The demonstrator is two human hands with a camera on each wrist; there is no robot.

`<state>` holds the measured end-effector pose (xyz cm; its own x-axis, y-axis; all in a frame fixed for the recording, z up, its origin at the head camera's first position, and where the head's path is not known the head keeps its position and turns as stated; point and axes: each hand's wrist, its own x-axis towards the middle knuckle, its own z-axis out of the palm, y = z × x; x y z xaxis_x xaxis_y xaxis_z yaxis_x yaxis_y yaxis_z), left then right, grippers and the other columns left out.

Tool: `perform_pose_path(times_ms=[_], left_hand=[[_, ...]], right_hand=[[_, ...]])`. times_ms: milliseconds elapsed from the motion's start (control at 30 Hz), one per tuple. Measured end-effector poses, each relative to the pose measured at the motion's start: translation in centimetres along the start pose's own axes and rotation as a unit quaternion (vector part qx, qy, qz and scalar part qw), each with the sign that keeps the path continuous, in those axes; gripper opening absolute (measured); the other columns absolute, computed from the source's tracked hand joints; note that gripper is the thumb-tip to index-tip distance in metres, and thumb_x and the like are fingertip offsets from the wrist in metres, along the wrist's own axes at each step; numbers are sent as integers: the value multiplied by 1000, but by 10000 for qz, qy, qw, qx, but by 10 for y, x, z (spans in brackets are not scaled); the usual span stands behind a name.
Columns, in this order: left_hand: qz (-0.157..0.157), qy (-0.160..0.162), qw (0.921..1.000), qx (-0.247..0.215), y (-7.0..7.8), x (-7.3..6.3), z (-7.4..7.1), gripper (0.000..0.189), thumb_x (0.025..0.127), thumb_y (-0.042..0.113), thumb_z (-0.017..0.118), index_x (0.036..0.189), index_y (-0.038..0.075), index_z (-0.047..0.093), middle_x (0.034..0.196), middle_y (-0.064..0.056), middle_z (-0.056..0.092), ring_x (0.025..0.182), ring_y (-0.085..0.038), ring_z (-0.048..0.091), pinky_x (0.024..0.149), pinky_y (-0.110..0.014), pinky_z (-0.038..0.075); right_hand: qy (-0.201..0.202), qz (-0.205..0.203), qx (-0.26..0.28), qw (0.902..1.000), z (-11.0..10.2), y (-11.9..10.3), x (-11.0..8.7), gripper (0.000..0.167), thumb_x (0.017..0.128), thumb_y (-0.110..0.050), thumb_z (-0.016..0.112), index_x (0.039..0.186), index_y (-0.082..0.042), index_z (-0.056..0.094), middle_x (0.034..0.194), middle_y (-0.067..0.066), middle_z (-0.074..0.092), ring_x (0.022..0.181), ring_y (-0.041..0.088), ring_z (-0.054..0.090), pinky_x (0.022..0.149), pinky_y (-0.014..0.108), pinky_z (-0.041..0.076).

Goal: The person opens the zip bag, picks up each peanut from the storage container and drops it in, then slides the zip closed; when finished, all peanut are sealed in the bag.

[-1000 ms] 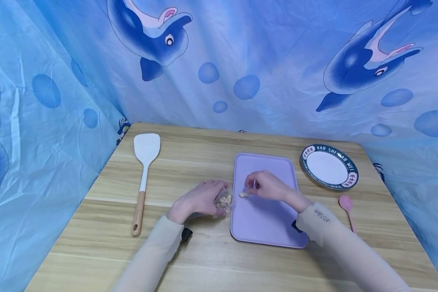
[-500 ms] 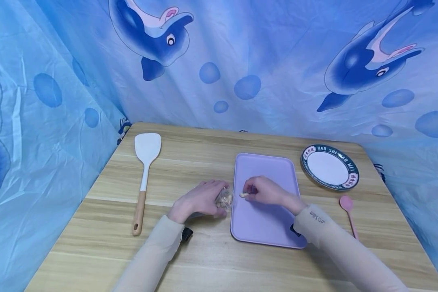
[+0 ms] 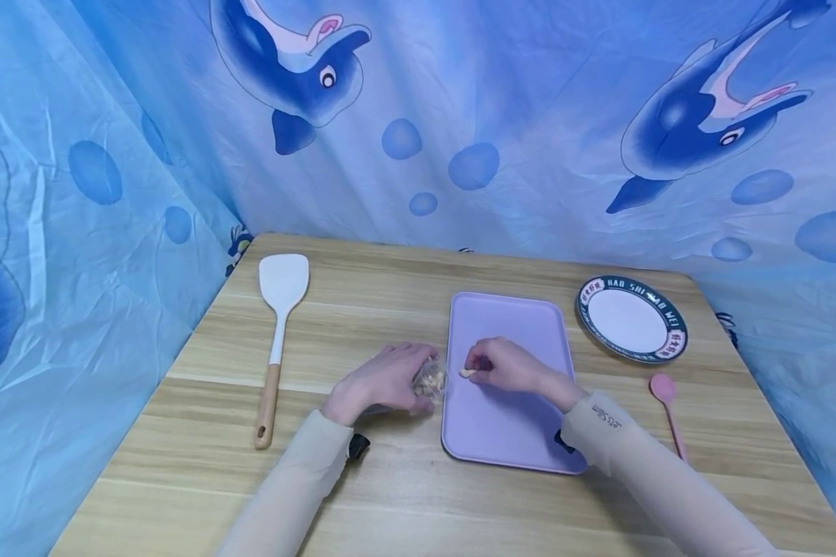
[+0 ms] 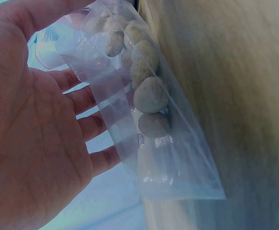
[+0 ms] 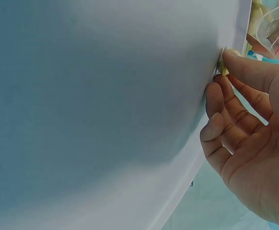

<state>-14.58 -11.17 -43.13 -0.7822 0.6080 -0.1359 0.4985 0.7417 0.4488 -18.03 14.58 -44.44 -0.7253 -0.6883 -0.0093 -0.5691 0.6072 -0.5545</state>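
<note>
My left hand [image 3: 386,381] is beside the tray's left edge and holds a clear plastic zip bag [image 3: 432,381] with several rounded tan lumps inside. In the left wrist view the bag [image 4: 156,177] sits between thumb and fingers, the lumps [image 4: 150,95] bunched along its length. Over the left part of the purple tray [image 3: 512,441], my right hand [image 3: 512,365] pinches a small pale tan piece [image 3: 467,373] between thumb and fingers. The right wrist view shows this piece [image 5: 224,70] low against the tray surface, mostly covered by the fingertips.
A white spatula [image 3: 279,309] with a wooden handle lies at the left of the wooden table [image 3: 362,302]. Right of the tray are a green-rimmed plate [image 3: 627,319] and a pink spoon [image 3: 663,388]. A blue dolphin-print curtain [image 3: 515,100] hangs behind the table.
My right hand has lowered from just above the small tan piece and now pinches it, shifting it very slightly on the tray. My left hand keeps its hold on the bag.
</note>
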Motion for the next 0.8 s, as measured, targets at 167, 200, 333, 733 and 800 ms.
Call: perform_pose_path(times_ms=[167,200,333,733,800], left_hand=[[18,0,10000,-16,0,0,0,80,74,42,81,142,14,49,140,-2,55,127,-22,50,111,-47,35],[24,-4,10000,-22,1,-1,0,80,74,42,81,142,14,49,140,-2,55,126,-23,50,111,-47,35],[25,1,10000,-32,1,-1,0,80,74,41,82,142,14,49,140,-2,55,127,-22,50,111,-47,35],[15,19,10000,-52,1,-1,-1,80,74,42,82,142,14,49,138,-2,57,125,-22,51,111,-47,35],[23,38,10000,-34,1,-1,0,80,74,42,82,141,14,50,137,-2,57,124,-22,51,110,-47,36]], right_hand=[[-10,10,42,10000,-1,-2,-2,9,85,-7,77,91,-10,72,84,-6,66,78,8,61,73,28,54],[-10,19,52,10000,-2,-2,-2,9,85,-7,77,91,-10,72,84,-6,67,78,8,61,73,28,54],[19,55,72,10000,-6,-7,-3,8,85,-7,77,92,-10,72,85,-5,67,78,8,60,72,27,53],[128,-5,-79,9999,-17,-19,-2,9,86,-10,78,91,-13,72,82,-9,64,73,8,57,65,25,51],[100,-8,-105,9999,-19,-23,-1,9,86,-10,77,91,-15,72,83,-10,64,73,7,57,65,25,51]])
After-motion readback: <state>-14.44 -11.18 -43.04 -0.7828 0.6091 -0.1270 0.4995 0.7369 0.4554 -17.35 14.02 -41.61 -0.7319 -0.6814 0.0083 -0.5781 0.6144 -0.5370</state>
